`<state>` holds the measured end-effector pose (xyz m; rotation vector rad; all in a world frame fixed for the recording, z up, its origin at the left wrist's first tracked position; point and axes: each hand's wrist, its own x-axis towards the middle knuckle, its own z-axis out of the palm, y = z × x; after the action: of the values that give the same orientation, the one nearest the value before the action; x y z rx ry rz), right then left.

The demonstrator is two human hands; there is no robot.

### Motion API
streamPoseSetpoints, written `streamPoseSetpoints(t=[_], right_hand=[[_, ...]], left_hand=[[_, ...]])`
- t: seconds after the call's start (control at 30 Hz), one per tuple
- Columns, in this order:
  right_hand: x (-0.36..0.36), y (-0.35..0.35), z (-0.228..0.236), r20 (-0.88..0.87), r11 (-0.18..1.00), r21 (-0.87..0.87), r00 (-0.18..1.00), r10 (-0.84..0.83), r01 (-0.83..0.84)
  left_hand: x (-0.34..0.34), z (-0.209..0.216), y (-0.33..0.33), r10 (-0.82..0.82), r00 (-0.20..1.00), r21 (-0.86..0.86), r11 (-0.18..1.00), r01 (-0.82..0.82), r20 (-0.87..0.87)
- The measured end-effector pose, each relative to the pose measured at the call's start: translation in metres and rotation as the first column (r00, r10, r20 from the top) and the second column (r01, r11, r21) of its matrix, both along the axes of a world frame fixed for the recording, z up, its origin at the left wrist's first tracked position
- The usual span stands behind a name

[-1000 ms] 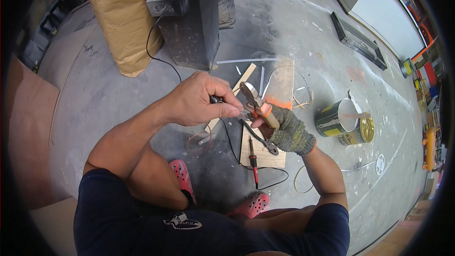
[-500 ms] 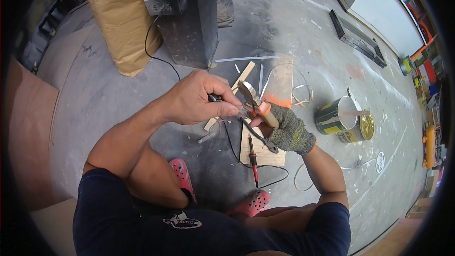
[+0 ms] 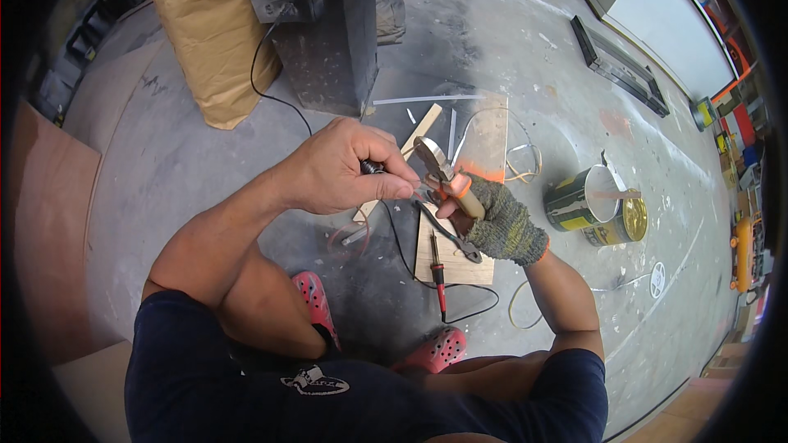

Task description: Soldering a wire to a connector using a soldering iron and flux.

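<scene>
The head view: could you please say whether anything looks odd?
The red-and-black soldering iron lies with its tip over the pale wooden board, no stand visible, which seems odd for a heating tool.

Pliers point(image 3: 442, 166): bright metal head, tan grip with orange trim, held raised, head slanting up and leftward. Thin reddish wire point(image 3: 419, 194) just left of pliers, slack loop lower down. Black ribbed piece point(image 3: 372, 167) farther left, mostly covered.

Gap right of the gloved right hand point(image 3: 499, 220)
An open can point(image 3: 568, 205) bounds it; a soldering iron point(image 3: 438, 274) obstructs below.
</scene>
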<state>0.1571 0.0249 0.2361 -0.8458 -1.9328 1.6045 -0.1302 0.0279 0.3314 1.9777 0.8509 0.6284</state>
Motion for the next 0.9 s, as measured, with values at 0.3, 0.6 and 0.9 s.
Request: streamPoseSetpoints(t=[0.3,0.6,0.9], right_hand=[[-0.004,-0.003,0.010,0.072,0.974,0.222,0.996,-0.056,0.039],[-0.010,-0.003,0.018,0.054,0.985,-0.074,0.987,-0.152,0.156],[-0.016,-0.010,0.026,0.229,0.950,0.289,0.955,-0.190,0.120]], left_hand=[[-0.002,-0.004,0.001,-0.006,1.000,0.019,1.000,0.005,0.026],[-0.003,-0.004,0.001,-0.001,1.000,0.022,1.000,0.000,0.020],[-0.001,-0.003,0.001,0.022,0.999,0.037,0.999,-0.021,-0.024]])
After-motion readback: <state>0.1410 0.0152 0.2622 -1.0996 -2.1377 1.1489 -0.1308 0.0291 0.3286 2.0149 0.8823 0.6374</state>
